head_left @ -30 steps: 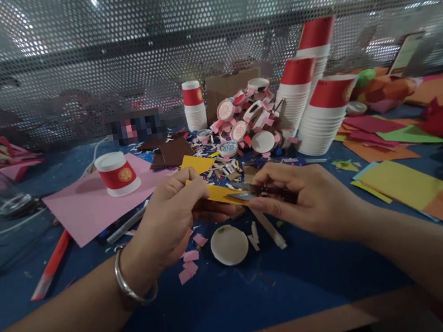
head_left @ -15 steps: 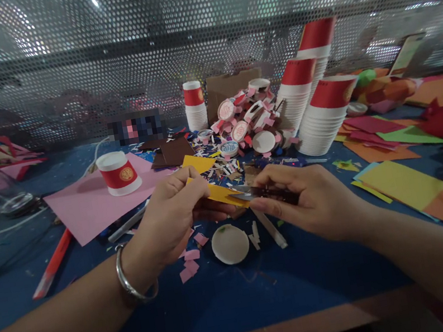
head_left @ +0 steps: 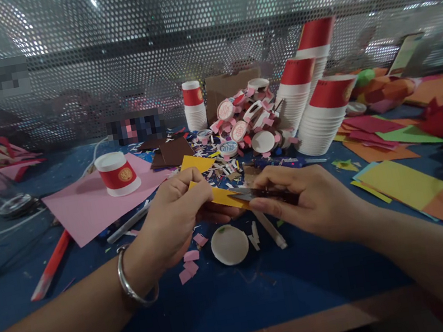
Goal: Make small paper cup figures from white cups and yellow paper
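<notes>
Between thumb and fingers, my left hand [head_left: 176, 213] pinches a strip of yellow paper [head_left: 226, 196]. A silver bangle [head_left: 127, 278] circles that wrist. My right hand [head_left: 307, 197] is closed around a pair of scissors [head_left: 247, 191], whose blades lie across the right end of the yellow paper. Most of the scissors' handles are hidden by the fingers. On the table below the hands lies a white round disc [head_left: 229, 245], with pink paper scraps [head_left: 188, 268] to its left. Another yellow sheet [head_left: 198, 163] rests just beyond my left hand.
Stacked paper cups [head_left: 321, 118] rise at the back right, beside a heap of lids with pink tabs [head_left: 239, 120]. A red-and-white cup [head_left: 118, 173] stands on a pink sheet [head_left: 80, 212] at left. Coloured paper [head_left: 407, 183] lies at right, and a perforated metal panel [head_left: 145, 65] stands behind.
The scissors' blades look slightly more parted at the yellow paper than before. Both hands stay in nearly the same place, and the view has shifted very slightly.
</notes>
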A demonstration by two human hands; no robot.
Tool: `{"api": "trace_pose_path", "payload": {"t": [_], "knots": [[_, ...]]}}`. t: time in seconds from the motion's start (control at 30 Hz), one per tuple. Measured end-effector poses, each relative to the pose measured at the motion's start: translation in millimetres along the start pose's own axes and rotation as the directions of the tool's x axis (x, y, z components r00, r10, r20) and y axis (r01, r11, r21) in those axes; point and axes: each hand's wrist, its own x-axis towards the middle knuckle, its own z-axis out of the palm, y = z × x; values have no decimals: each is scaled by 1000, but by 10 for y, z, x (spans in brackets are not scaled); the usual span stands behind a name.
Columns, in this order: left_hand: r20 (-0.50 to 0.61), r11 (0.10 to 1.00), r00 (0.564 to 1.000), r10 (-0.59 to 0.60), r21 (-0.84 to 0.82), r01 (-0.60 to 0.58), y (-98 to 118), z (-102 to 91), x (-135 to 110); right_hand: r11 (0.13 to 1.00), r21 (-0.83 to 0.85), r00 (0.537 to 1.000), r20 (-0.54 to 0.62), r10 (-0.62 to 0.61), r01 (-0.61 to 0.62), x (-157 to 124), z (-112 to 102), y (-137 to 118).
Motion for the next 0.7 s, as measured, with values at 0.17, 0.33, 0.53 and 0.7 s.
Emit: {"api": "trace_pose_path", "payload": {"t": [0.17,0.33,0.53,0.7], "knots": [[13,1000,1000,-8,-15,8,-11,-11,6,1000,-13,999,-28,-19,18,1,4,7],[46,999,999,-6,-41,8,-28,-41,5,1000,-11,999,-32,-13,12,-6,9,-2],[57,999,998,-15,-38,17,-19,-33,-9,998,54,999,-37,-10,12,4,7,-4],[47,1000,999,-9,-14,9,-27,-40,8,997,46,988,-138,72,-66,49,-13,33]]}}
